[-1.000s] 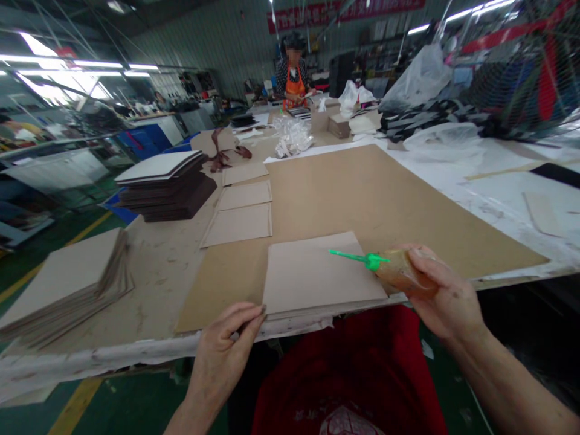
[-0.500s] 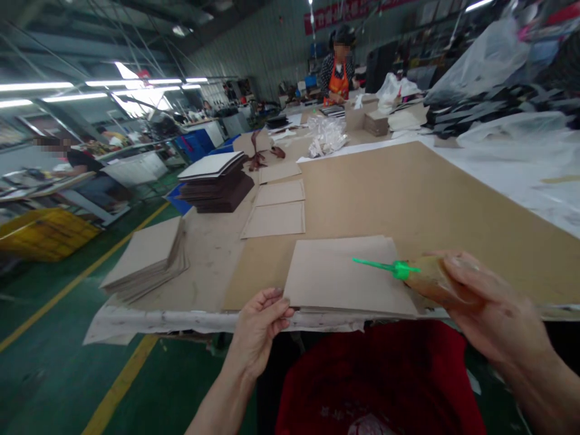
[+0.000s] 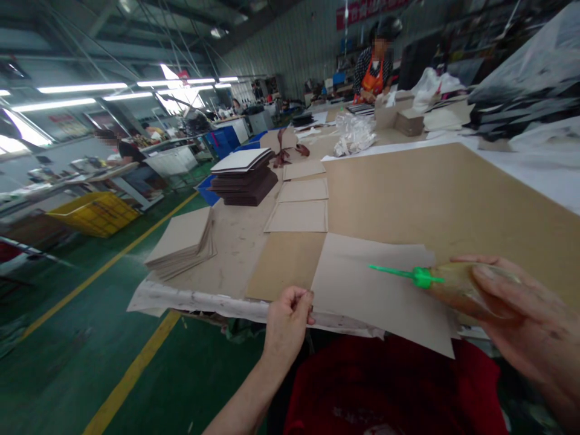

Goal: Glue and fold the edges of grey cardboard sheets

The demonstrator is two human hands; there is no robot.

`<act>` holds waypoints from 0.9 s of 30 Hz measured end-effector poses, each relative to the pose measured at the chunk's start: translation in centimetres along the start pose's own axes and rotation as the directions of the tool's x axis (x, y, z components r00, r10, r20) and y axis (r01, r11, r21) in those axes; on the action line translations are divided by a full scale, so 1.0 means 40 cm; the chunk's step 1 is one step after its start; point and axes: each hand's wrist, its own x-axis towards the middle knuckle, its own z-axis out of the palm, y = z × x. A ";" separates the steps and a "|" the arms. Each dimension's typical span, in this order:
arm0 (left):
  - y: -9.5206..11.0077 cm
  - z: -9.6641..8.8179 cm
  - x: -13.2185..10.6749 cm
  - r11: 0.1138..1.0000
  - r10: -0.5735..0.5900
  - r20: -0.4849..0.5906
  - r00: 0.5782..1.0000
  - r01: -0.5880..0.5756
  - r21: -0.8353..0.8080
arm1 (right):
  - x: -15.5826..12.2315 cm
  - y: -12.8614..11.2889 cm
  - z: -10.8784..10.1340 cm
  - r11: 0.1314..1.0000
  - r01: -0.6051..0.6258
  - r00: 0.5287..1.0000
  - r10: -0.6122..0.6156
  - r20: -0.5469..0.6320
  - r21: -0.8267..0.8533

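My left hand (image 3: 287, 317) pinches the near left corner of a grey cardboard sheet (image 3: 376, 290), the top one of a small pile at the table's front edge. The sheet is lifted and pulled toward me, so it overhangs the edge. My right hand (image 3: 521, 323) is wrapped round an amber glue bottle (image 3: 457, 290) with a long green nozzle (image 3: 399, 273). The nozzle points left and hovers just above the sheet's right half.
A large brown board (image 3: 435, 199) covers the table. Three glued sheets (image 3: 301, 202) lie in a row behind the pile, with a dark stack (image 3: 244, 178) and a grey stack (image 3: 183, 238) to the left. A person in an orange apron (image 3: 374, 69) works at the far end. A yellow crate (image 3: 93, 212) stands on the green floor.
My head has turned left, so the table shifted right in view. My left hand closed on the sheet's corner and drew the top sheet off the pile toward me. The bottle stays in my right hand.
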 end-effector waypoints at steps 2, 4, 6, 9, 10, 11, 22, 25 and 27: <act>0.001 0.002 0.001 1.000 0.011 -0.015 1.000 -0.011 -0.005 | 0.003 -0.002 0.018 0.998 -0.051 0.998 0.051 -0.020 0.028; 0.001 0.005 0.004 0.988 -0.097 0.013 0.995 0.098 -0.119 | 0.007 -0.004 0.033 0.994 -0.086 0.996 0.088 -0.029 0.066; 0.002 0.009 0.009 0.931 -0.221 0.084 0.972 0.236 -0.280 | 0.013 -0.004 0.042 0.991 -0.092 0.995 0.094 -0.021 0.092; 0.004 0.013 0.015 0.864 -0.272 0.166 0.948 0.316 -0.391 | 0.021 -0.002 0.045 0.991 -0.097 0.994 0.100 -0.038 0.093; 0.005 0.014 0.016 0.864 -0.265 0.170 0.949 0.312 -0.395 | 0.023 -0.002 0.046 0.992 -0.092 0.994 0.096 -0.044 0.081; 0.006 0.014 0.016 0.865 -0.260 0.168 0.951 0.306 -0.399 | 0.024 -0.002 0.046 0.995 -0.075 0.996 0.078 -0.047 0.062; 0.001 0.011 0.004 0.901 -0.206 0.146 0.968 0.245 -0.357 | 0.030 -0.027 0.114 0.992 -0.070 0.968 0.092 0.233 -0.103; 0.011 0.002 0.017 0.969 -0.049 0.023 0.999 0.053 -0.242 | 0.049 -0.024 0.121 0.989 -0.037 0.962 0.075 0.262 -0.144; 0.020 -0.007 0.032 0.988 0.106 -0.014 0.994 -0.107 -0.107 | 0.062 -0.017 0.116 0.986 -0.020 0.964 0.063 0.260 -0.165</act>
